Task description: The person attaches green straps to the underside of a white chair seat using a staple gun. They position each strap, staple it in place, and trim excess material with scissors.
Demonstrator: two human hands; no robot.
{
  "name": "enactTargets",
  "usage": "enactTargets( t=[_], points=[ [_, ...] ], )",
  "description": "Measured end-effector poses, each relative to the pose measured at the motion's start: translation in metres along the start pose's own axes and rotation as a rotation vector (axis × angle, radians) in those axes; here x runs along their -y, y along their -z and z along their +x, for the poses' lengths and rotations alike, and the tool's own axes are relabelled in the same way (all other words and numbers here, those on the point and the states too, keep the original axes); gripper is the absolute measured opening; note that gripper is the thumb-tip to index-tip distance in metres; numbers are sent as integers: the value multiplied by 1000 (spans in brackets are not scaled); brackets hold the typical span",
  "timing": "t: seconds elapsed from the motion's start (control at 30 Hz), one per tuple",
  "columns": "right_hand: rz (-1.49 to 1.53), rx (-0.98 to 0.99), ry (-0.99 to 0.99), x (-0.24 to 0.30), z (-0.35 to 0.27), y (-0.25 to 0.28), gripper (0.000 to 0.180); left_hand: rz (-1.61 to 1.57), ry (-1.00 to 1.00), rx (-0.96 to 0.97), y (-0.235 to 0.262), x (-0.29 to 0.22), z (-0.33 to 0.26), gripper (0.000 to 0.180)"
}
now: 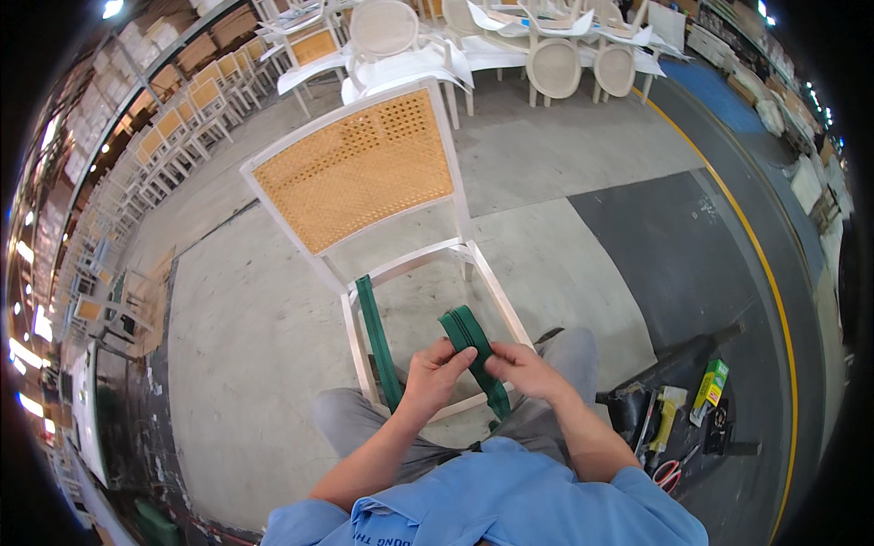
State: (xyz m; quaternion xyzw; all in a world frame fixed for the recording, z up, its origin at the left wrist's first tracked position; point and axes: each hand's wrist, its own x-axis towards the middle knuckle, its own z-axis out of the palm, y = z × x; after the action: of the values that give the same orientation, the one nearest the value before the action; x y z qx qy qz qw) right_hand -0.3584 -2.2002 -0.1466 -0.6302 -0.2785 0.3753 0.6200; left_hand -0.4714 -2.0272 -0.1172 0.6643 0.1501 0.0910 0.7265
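A folded length of dark green webbing (468, 328) is pinched between the thumb and fingers of my left hand (431, 375). My right hand (528, 371) grips the same webbing at its right edge, with its fingertips slightly blurred. The loose part hangs down toward my lap. Both hands are over the open seat frame of a pale wooden chair (497, 293) standing between my knees. One green webbing strap (376, 338) runs front to back along the left side of that frame. The chair's backrest has a woven cane panel (360, 173) and faces me.
Beside my right knee lie red-handled scissors (667, 475), a yellow-handled tool (666, 423) and a green and yellow box (709, 391). Stacked pale chairs (553, 68) stand ahead, and a row of cane-backed chairs (173, 136) lines the left. A yellow floor line (760, 238) curves along the right.
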Motion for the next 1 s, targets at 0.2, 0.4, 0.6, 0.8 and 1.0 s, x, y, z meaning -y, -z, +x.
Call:
enactTargets(
  t=[0.2,0.4,0.6,0.8,1.0],
  points=[
    [-212,224,-127,-22,-2,-15,30,-452,78,-242,18,-22,-2,17],
    [-17,50,-118,1,1,-11,31,-302,131,-190,2,10,-17,13],
    [-280,-86,-29,36,11,-16,17,-376,169,-265,-14,18,-23,16],
    [-380,-272,299,35,5,-25,14,-456,209,-225,-11,19,-18,15],
    [-535,-213,406,44,9,-22,14,-379,202,-194,-5,22,-15,17]
  ],
)
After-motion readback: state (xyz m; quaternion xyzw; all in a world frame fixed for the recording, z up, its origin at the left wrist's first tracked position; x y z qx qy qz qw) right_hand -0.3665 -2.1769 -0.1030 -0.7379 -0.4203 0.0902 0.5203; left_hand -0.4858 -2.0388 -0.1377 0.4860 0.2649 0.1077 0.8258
